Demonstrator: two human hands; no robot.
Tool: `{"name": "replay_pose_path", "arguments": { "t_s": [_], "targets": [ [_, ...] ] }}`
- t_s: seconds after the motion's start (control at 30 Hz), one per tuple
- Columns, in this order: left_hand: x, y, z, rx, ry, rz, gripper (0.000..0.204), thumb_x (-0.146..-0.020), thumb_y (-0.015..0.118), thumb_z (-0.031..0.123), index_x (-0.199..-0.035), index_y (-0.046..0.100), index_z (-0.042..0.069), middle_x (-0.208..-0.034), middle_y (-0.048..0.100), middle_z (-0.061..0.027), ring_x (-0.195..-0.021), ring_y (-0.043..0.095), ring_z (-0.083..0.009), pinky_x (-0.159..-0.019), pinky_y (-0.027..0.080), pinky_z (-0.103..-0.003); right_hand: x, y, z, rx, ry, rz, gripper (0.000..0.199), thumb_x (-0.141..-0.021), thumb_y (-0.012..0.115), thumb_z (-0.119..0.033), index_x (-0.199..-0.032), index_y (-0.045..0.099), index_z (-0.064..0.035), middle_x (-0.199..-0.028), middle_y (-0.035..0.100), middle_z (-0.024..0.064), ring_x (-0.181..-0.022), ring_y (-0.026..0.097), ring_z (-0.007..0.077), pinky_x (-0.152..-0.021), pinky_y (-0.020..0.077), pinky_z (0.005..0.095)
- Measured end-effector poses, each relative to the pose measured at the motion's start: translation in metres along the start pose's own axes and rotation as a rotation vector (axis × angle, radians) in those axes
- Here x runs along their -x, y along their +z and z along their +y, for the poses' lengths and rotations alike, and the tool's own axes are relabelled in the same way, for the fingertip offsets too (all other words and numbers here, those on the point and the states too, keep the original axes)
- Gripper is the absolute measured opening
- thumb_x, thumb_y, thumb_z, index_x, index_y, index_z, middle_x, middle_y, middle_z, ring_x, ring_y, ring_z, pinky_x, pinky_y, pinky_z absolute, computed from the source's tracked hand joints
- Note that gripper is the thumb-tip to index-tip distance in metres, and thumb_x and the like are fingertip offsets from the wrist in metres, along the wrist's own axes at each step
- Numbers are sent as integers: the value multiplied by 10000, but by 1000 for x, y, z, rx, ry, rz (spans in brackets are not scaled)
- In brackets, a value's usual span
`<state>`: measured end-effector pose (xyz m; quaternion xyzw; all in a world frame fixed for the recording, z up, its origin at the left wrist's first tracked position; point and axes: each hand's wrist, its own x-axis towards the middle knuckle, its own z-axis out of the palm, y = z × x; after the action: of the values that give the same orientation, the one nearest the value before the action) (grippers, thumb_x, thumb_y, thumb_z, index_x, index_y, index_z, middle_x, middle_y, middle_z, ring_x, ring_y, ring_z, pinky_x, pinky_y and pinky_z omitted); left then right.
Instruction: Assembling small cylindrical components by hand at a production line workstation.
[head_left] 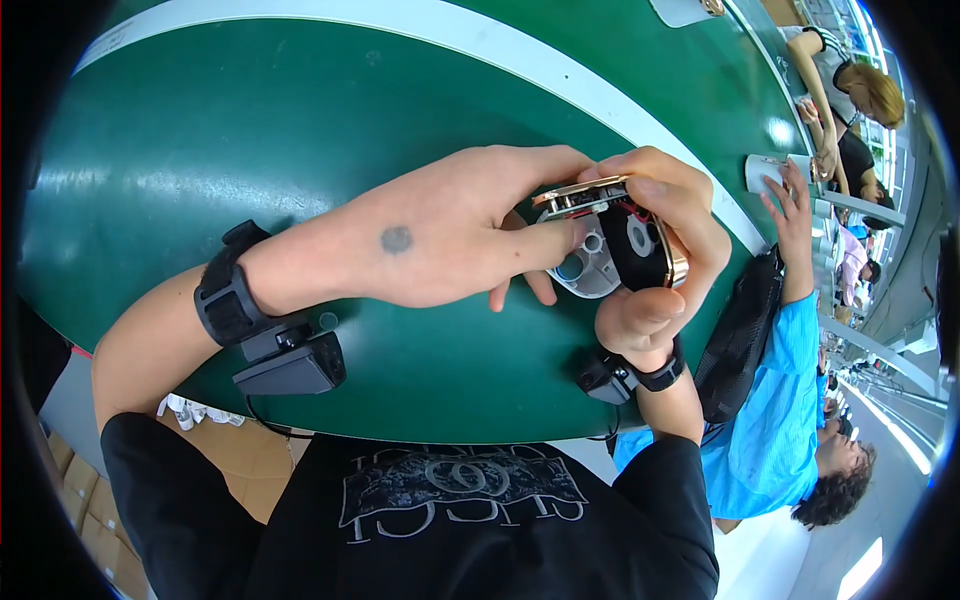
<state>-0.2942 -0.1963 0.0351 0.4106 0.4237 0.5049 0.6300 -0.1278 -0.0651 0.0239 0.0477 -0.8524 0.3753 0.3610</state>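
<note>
- Here's the left hand (435,235) — thumb inside the opened, gold-edged device (632,250); whether it's gripping, can't tell.
- Below, the black shirt (330,540): pale lettering around a patterned panel.
- And the right hand (690,230) — fingers wrapped round that device, over the green table (460,370).

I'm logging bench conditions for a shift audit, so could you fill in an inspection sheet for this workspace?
Surface: green tabletop, with a white strip curving beyond the hands.
Job's things: opened gold-edged device with a black inner part, red wires and a pale housing.
Clutter: white object at far right, beside another person's hand.
Hands: right hand holds the device; left hand has its thumb at the opening.
Cables: dark cord below the black left-wrist unit.
Surroundings: co-worker in blue at right; cardboard boxes lower left.
</note>
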Motion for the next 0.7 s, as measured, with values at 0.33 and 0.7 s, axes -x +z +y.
{"name": "replay_pose_path", "arguments": {
  "t_s": [0.33,0.7],
  "targets": [
    [-16,9,13,15,-22,97,368,-1064,533,229,-1325,529,-30,-1043,661,-124,-706,715,-180,-615,566,-284,-7,-5,7,-28,149,174,684,-1035,386,-624,-1289,531,-6,-1177,556,203,-1008,599,268,-812,533,360],
    [-2,3,-5,-74,60,153,379,-982,585,193,-1303,591,-8,-911,683,-129,-649,693,-188,-601,554,-315,-31,-38,-33,413,-41,-474,775,-960,550,-614,-1435,501,-4,-1262,532,191,-1081,587,314,-882,529,424]
  ]
}}
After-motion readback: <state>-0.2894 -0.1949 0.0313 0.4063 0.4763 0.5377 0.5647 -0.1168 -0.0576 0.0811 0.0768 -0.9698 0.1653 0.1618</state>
